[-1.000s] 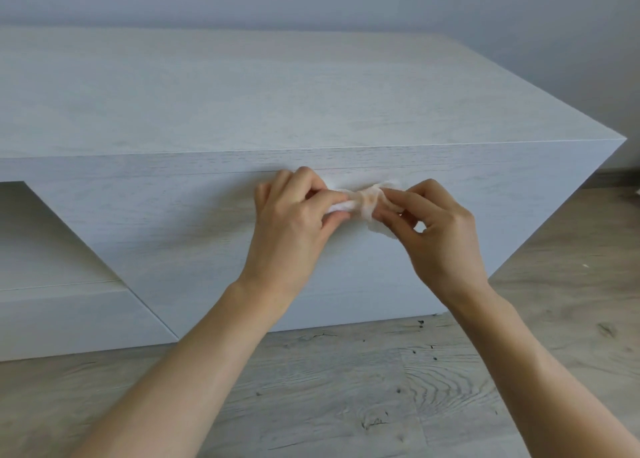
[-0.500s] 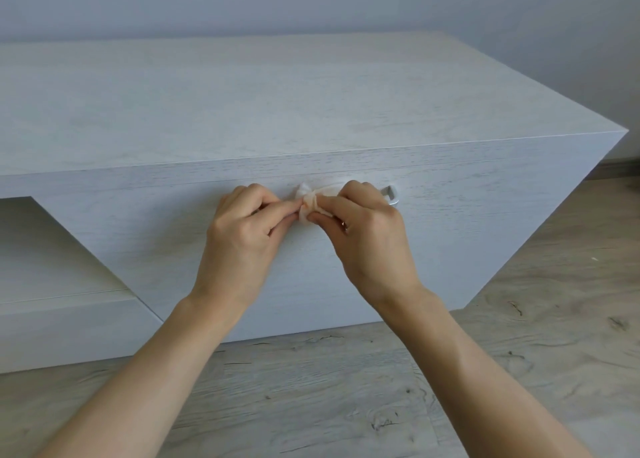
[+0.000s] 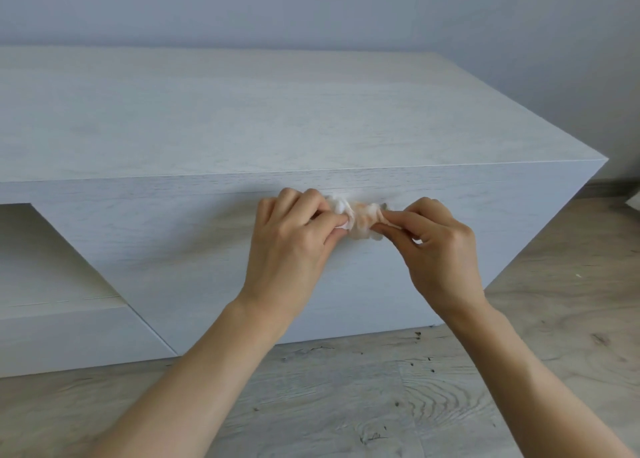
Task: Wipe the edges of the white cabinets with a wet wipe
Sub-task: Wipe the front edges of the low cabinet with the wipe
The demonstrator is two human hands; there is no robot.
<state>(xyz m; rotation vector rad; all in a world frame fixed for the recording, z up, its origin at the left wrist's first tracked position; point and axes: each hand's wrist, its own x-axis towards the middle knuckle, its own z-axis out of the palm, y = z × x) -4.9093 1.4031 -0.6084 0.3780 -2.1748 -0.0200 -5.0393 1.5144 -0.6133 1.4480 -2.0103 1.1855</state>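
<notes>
White wood-grain cabinet (image 3: 242,128) fills most of the head view. It is a low unit on a pale wood-look floor (image 3: 346,405), with a grey wall (image 3: 311,7) behind. The wet wipe (image 3: 360,220) is bunched into a twisted wad and held against the upper part of the cabinet front, just under the seam below the top panel, roughly mid-frame. The left hand (image 3: 291,246) pinches the wipe's left end, thumb and curled fingers clamped on it. The right hand (image 3: 440,250) pinches the right end between thumb and forefinger, other fingers curled under. Both hands sit close together with the wipe stretched between them (faint orange-tan tint in its middle, white at the left end). Whether the wipe wraps anything on the cabinet front cannot be told, since that spot is covered. Bare forearms come up from the bottom edge. An open recess (image 3: 41,257) sits at the cabinet's left, with a lower shelf surface inside. Small dark specks (image 3: 417,334) lie on the floor along the cabinet base.
</notes>
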